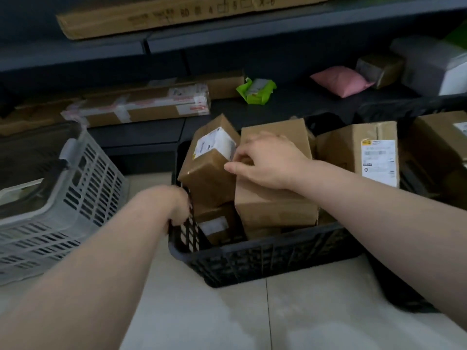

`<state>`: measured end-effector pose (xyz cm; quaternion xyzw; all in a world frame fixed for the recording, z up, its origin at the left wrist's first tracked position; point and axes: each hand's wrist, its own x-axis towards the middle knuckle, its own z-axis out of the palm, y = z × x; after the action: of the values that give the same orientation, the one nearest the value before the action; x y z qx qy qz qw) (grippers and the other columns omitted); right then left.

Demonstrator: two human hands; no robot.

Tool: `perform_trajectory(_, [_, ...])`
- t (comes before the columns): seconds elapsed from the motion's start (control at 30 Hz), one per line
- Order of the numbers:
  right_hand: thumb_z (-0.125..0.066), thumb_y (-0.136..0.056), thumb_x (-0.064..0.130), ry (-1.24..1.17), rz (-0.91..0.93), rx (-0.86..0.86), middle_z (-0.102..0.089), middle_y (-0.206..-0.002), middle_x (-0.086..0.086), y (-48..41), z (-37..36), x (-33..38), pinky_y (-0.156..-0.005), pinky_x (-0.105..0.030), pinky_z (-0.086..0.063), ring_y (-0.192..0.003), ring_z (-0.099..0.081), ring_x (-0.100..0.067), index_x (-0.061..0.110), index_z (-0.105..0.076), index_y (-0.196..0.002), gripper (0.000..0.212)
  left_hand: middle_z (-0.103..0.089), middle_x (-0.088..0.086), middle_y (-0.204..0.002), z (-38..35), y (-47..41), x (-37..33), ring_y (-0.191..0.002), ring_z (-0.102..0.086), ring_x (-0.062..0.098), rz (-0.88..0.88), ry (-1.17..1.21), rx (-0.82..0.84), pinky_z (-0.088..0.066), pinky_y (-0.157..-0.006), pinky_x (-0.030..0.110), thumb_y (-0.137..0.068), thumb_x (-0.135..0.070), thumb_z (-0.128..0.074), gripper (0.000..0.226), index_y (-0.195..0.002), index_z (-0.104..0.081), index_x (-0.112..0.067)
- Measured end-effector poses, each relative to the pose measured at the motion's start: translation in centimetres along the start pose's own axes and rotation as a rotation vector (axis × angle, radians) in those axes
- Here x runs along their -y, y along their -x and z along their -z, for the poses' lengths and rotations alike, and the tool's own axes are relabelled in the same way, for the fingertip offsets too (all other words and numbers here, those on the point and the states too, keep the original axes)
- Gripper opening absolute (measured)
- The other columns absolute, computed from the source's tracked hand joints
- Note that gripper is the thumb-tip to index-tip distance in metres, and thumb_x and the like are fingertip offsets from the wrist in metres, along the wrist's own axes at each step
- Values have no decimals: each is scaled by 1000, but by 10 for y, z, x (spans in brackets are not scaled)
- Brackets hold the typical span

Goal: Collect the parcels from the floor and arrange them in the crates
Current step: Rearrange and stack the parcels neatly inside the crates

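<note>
- Single view, worn on the head — facing forward and tilted steeply down.
- Very near the work: forearms enter from the bottom edge, with left hand (177, 205) and right hand (267, 162) around mid-frame.
- Centred on the black crate (265, 258) and its labelled parcel (209, 168).
- Grey crate (96, 183) at left, tiled floor (316, 319) along the bottom, dark shelf (303, 104) across the top.
- Wide-angle — straight lines bowed toward the edges.

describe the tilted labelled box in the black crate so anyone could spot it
Find the black crate on the floor. At its left end a brown cardboard box leans tilted above the rest, the right hand pinching its edge. Unlike the plain box beside it, its top face carries a white label.
</note>
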<state>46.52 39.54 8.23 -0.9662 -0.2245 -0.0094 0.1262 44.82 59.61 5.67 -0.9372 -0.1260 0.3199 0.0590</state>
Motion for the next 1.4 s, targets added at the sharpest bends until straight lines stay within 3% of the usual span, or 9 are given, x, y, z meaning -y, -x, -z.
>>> perform_trajectory(0.17, [-53,-92,41,-40,-158,-198,-50,-132,-2,1,4,-14,-101,-46,-38,-124,-43,-26,31,-58,-122,33,-63,12,-94,55,-9,17,-72,-50,25,24,392,-768,-38,-60,29,-94,-27,-52,22,-94,-61,-6])
perform_trajectory(0.3, [-61,-85,53,-105,-348,-137,-26,-153,-10,6,4,-17,-113,-47,-27,-141,-25,-34,26,-37,-144,69,-53,16,-129,46,-19,-19,-109,-55,33,-8,848,-471,-43,-84,36,-83,-65,-52,84,-146,-30,-13])
perform_trajectory(0.53, [-79,-71,50,-560,-639,-34,-33,-148,-10,17,11,-44,-97,-41,-42,-131,-41,-31,22,-13,-152,108,-51,8,-125,19,-21,-23,-106,-55,32,-12,1207,-293,-48,-91,49,-61,-46,-78,95,-138,-23,-34])
perform_trajectory(0.7, [-85,-66,34,-1251,-782,149,-72,-105,-7,25,2,-73,-84,-44,-56,-94,-69,-27,23,-55,-128,70,-45,8,-136,41,-14,-36,-122,-45,36,-19,1109,-515,-43,-99,54,-44,-52,-71,111,-143,-24,-37])
perform_trajectory(0.87, [-78,-61,48,-1238,-751,189,-73,-98,-4,28,-4,-69,-61,-34,-54,-89,-69,-24,28,-60,-113,59,-40,11,-141,41,-10,-41,-126,-39,37,37,1037,-554,-40,-101,53,-48,-51,-72,113,-147,-24,-30])
perform_trajectory(1.03, [-76,-74,38,-1335,-819,73,-71,-102,-8,33,-8,-72,-79,-40,-54,-94,-67,-27,20,-60,-119,51,-46,10,-136,44,-8,-36,-120,-47,36,8,1056,-465,-44,-98,52,-45,-49,-73,112,-147,-28,-31])
perform_trajectory(1.17, [-74,-77,37,-1536,-716,34,-72,-107,-9,30,12,-75,-87,-48,-54,-98,-69,-30,20,-59,-125,53,-55,5,-113,60,-1,-29,-93,-57,27,-22,1235,-521,-49,-69,38,-42,-47,-76,104,-138,-40,-32])
perform_trajectory(1.3, [-64,-89,33,-1342,-639,-56,-64,-122,-9,11,52,-70,-84,-44,-56,-104,-65,-28,25,-45,-139,54,-53,7,-122,81,8,-44,-102,-56,33,-20,1217,-559,-51,-86,49,-35,-52,-74,108,-136,-42,-33])
perform_trajectory(1.4, [-49,-89,10,-579,-624,-263,-26,-157,-9,10,59,-74,-110,-44,-36,-138,-35,-33,27,-18,-153,73,-48,9,-132,82,14,-67,-116,-50,35,-63,1211,-604,-47,-95,54,-44,-50,-75,106,-141,-36,-31])
